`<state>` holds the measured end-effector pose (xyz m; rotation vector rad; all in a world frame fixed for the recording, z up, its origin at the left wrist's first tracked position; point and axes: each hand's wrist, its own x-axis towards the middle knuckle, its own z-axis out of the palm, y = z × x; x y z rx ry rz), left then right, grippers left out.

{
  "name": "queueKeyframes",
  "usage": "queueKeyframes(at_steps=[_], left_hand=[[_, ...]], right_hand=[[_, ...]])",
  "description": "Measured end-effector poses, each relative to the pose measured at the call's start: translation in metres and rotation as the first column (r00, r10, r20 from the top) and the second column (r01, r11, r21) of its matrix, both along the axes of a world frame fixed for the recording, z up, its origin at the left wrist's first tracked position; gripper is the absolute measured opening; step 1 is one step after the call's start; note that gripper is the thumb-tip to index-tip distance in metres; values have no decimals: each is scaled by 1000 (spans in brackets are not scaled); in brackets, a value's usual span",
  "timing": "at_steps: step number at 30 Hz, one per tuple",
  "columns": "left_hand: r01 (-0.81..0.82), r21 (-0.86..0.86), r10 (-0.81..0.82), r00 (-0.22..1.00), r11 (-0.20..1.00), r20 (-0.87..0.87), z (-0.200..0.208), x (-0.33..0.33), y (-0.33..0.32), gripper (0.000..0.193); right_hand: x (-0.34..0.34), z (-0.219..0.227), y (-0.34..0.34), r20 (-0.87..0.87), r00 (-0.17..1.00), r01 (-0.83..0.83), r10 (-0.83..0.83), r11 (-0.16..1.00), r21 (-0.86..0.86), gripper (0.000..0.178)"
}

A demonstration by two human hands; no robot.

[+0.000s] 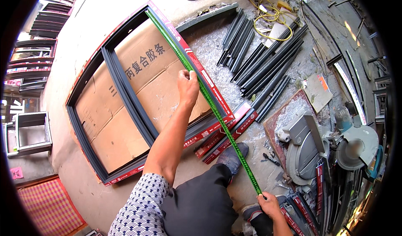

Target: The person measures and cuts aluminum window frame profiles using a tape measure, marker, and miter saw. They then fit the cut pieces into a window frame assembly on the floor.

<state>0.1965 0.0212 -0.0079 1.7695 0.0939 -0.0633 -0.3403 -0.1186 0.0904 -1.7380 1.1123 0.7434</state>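
Note:
A dark grey window frame [127, 95] with red-and-white protective film along its edges lies flat over a sheet of brown cardboard [98, 129]. Along the frame's right-hand bar runs a bright green tape measure [236, 150], stretched from the far corner past the near corner toward me. My left hand [188, 87] is closed at the tape's edge, about midway along that bar, and seems to pinch it. Down at the lower right, my right hand [270, 204] grips the near end of the tape. Whether a tape case sits inside that hand is hidden.
Dark cut profiles [268, 62] lie piled on the scrap-strewn floor to the right, near a yellow cord [274, 18]. A cut-off saw [303, 146] stands at right. Red-filmed profile pieces [228, 135] lie beside my shoe [232, 158]. A checked cloth [50, 206] is at lower left.

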Motion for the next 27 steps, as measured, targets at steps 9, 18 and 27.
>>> queueKeyframes(at_steps=[9,18,27], left_hand=[[4,73,-6,1000,997,24,-7,9,1,28],[-17,152,13,1000,988,27,-7,6,2,28],[-60,222,46,997,973,67,1,3,-2,26]], right_hand=[[-4,-7,0,-2,1000,16,-16,1000,0,33],[-8,-9,-1,7,1000,4,-4,1000,7,34],[-14,-13,-5,2,1000,-9,9,1000,7,32]])
